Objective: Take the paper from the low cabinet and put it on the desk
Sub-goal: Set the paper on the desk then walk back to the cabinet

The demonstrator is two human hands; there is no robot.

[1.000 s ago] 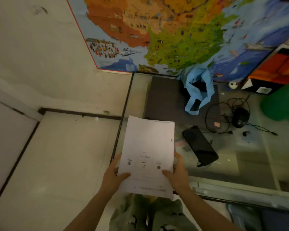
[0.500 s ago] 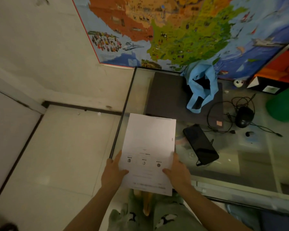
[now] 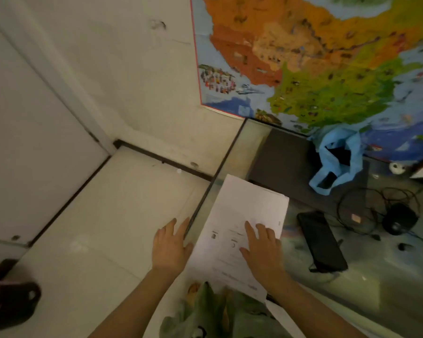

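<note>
The white printed paper [image 3: 244, 211] lies on the glass desk [image 3: 388, 289] at its front left corner, and its near edge hangs over the desk's front. My right hand [image 3: 263, 250] rests flat on top of the sheet with fingers spread, not gripping it. Just left of the paper, my left hand [image 3: 170, 245] is open, palm down, over the desk's left edge, with its thumb close to the sheet's side. No low cabinet is in view.
On the desk lie a black phone [image 3: 321, 242] right of the paper, a dark laptop [image 3: 283, 162] behind it, a blue bag [image 3: 332, 164] and a black mouse [image 3: 398, 218] with cables. A map [image 3: 327, 69] covers the wall. A dark shoe [image 3: 15, 301] sits on the floor.
Both hands held the paper's near edge above the desk corner; now the sheet lies on the glass, both hands have released it, and the right palm rests on it. The view swung left.
</note>
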